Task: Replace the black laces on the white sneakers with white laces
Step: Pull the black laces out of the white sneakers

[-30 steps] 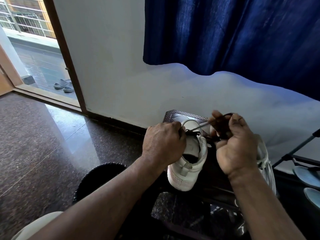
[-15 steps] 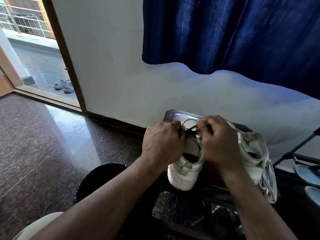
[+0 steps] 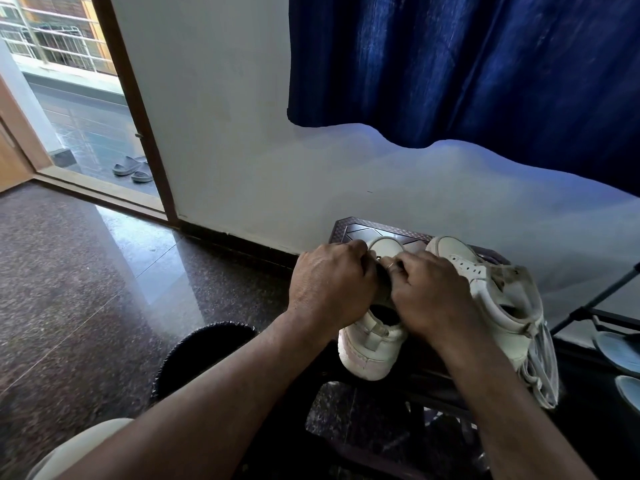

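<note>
Where the hands meet: lower centre of the frame, over the lacing of the held sneaker [image 3: 374,344], with the two hands knuckle to knuckle.
Left hand [image 3: 332,282]: fingers curled down over the left side of the held sneaker's upper, gripping it; the fingertips are hidden.
Right hand [image 3: 429,292]: fingers curled, thumb and forefinger pinching the black lace [image 3: 378,260] just behind the toe cap.
Black lace: only a short dark bit shows between the two hands; the rest is covered.
Held sneaker: white, standing on the stool [image 3: 353,228] with its toe toward the wall and its heel toward the camera; the toe cap and heel show, and the hands hide the middle.
Second sneaker [image 3: 502,299]: white, just beside the first, right of centre, toe also toward the wall, against the back of the right hand.
White laces [image 3: 540,368]: a loose bunch hanging down the right side of the second sneaker, lower right.
Stool: dark with a patterned top, set at the foot of the pale wall.
Curtain [image 3: 467,64]: deep blue, filling the upper right.
Doorway: upper left, with a pair of grey sandals [image 3: 133,168] lying outside it.
Floor [image 3: 86,271]: dark polished stone, left half of the frame.
Round dark mat [image 3: 204,344]: lower centre-left, partly behind the left forearm.
</note>
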Demonstrator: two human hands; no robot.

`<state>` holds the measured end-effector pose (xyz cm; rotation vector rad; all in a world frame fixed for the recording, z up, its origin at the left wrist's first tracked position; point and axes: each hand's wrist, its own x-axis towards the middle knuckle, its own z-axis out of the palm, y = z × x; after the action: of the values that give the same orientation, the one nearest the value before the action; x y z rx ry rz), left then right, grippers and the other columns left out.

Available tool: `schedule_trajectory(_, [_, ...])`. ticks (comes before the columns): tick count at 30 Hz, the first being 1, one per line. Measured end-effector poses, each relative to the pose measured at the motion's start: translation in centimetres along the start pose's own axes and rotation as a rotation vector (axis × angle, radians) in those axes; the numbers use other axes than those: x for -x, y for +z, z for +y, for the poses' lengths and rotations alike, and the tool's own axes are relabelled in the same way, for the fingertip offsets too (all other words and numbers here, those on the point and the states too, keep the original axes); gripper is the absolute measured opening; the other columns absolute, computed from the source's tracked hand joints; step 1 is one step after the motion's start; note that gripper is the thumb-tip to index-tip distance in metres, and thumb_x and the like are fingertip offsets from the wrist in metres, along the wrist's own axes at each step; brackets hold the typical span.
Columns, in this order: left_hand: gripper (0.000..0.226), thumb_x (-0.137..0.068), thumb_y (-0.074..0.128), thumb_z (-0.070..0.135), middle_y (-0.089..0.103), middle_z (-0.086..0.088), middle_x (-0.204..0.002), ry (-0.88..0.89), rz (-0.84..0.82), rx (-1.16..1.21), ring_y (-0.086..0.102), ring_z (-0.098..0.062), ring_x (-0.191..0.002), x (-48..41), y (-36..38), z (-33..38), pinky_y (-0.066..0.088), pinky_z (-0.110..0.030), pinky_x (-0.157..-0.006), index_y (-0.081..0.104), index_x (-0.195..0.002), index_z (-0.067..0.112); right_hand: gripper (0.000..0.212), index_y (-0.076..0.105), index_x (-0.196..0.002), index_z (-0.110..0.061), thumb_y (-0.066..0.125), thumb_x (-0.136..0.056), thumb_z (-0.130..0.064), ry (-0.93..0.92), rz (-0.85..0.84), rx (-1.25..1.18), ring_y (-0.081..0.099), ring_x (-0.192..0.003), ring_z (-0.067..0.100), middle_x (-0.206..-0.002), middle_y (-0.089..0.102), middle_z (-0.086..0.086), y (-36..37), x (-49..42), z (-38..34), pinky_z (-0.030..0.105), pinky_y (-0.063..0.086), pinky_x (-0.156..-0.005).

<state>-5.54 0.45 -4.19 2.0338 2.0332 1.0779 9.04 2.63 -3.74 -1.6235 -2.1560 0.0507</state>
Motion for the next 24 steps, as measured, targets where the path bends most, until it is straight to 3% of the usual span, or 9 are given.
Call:
schedule_trajectory(3, [0.030, -0.100, 0.047, 0.038, 0.067, -0.007, -0.076, 0.003, 0.013, 0.003, 0.061, -0.033, -0.074, 0.1, 0.0, -0.1, 0.040, -0.036, -0.062, 0.048, -0.075, 0.022, 0.032, 0.066, -0.085, -0.018, 0.045, -0.097, -0.039, 0.003, 0.215, -0.213, 0.061, -0.091, 0.032, -0.093, 0.067, 0.006, 0.0, 0.0, 0.3, 0.042, 0.048, -0.079])
schedule_trajectory(7, [0.033, -0.102, 0.046, 0.039, 0.066, -0.006, -0.074, 0.009, 0.021, -0.007, 0.060, -0.032, -0.072, 0.0, 0.0, -0.2, 0.043, -0.036, -0.063, 0.046, -0.074, 0.022, 0.024, 0.063, -0.086, -0.025, 0.053, -0.103, -0.039, 0.266, 0.331, -1.187, 0.049, -0.063, 0.012, -0.085, 0.063, -0.002, -1.7, -0.3, 0.5, 0.032, 0.039, -0.066])
schedule_trajectory(9, [0.033, -0.102, 0.046, 0.039, 0.066, -0.006, -0.073, 0.014, 0.025, -0.005, 0.060, -0.032, -0.071, -0.1, 0.0, -0.1, 0.044, -0.036, -0.063, 0.045, -0.074, 0.022, 0.030, 0.055, -0.085, -0.018, 0.047, -0.111, -0.030, 0.321, 0.271, -1.461, 0.037, -0.052, 0.012, -0.086, 0.069, 0.004, -2.2, -0.3, 0.4, 0.030, 0.034, -0.057])
schedule_trajectory(11, [0.031, -0.101, 0.046, 0.037, 0.067, -0.006, -0.074, 0.014, 0.019, -0.003, 0.060, -0.032, -0.071, 0.0, 0.0, 0.0, 0.042, -0.036, -0.062, 0.045, -0.074, 0.023, 0.030, 0.052, -0.086, -0.017, 0.043, -0.112, -0.029, 0.292, 0.258, -1.305, 0.040, -0.051, 0.017, -0.076, 0.069, 0.003, -1.9, 0.3, 0.0, 0.031, 0.034, -0.055])
schedule_trajectory(13, [0.028, -0.100, 0.046, 0.036, 0.067, -0.007, -0.076, 0.010, 0.009, 0.005, 0.060, -0.032, -0.073, 0.1, 0.0, 0.0, 0.041, -0.036, -0.062, 0.045, -0.075, 0.023, 0.020, 0.054, -0.095, -0.019, 0.049, -0.110, -0.031, 0.151, 0.262, -0.810, 0.055, -0.058, 0.020, -0.067, 0.065, -0.004, -1.2, 0.5, 0.0, 0.035, 0.041, -0.059])
schedule_trajectory(15, [0.028, -0.099, 0.047, 0.035, 0.067, -0.008, -0.076, 0.010, 0.010, 0.008, 0.060, -0.033, -0.073, 0.1, -0.1, 0.0, 0.038, -0.036, -0.062, 0.045, -0.074, 0.023, 0.011, 0.058, -0.108, -0.023, 0.055, -0.106, -0.034, 0.038, 0.200, -0.400, 0.065, -0.073, 0.027, -0.078, 0.071, -0.003, -1.0, 0.4, 0.2, 0.040, 0.047, -0.065])
schedule_trajectory(18, [0.028, -0.099, 0.048, 0.037, 0.068, -0.010, -0.080, -0.009, -0.005, 0.003, 0.061, -0.034, -0.077, 0.0, -0.1, 0.1, 0.032, -0.036, -0.063, 0.045, -0.075, 0.023, 0.017, 0.069, -0.104, -0.024, 0.058, -0.101, -0.036, -0.009, 0.017, -0.086, 0.066, -0.095, 0.032, -0.098, 0.071, 0.003, -0.7, 0.0, 0.2, 0.039, 0.049, -0.076])
schedule_trajectory(21, [0.028, -0.101, 0.046, 0.039, 0.069, -0.009, -0.083, -0.020, -0.012, -0.006, 0.062, -0.035, -0.081, 0.0, -0.1, 0.1, 0.034, -0.036, -0.064, 0.046, -0.077, 0.023, 0.019, 0.072, -0.088, -0.024, 0.055, -0.094, -0.030, -0.066, 0.156, -0.216, 0.063, -0.090, 0.026, -0.091, 0.065, 0.001, -0.3, 0.2, 0.2, 0.037, 0.047, -0.076])
schedule_trajectory(24, [0.029, -0.102, 0.044, 0.039, 0.071, -0.006, -0.084, -0.015, -0.007, -0.023, 0.064, -0.033, -0.081, 0.1, 0.0, -0.1, 0.041, -0.037, -0.065, 0.055, -0.083, 0.020, 0.023, 0.060, -0.075, -0.029, 0.052, -0.097, -0.029, 0.128, 0.402, -0.887, 0.052, -0.068, 0.015, -0.080, 0.060, -0.004, -1.7, 0.1, 0.5, 0.033, 0.039, -0.065])
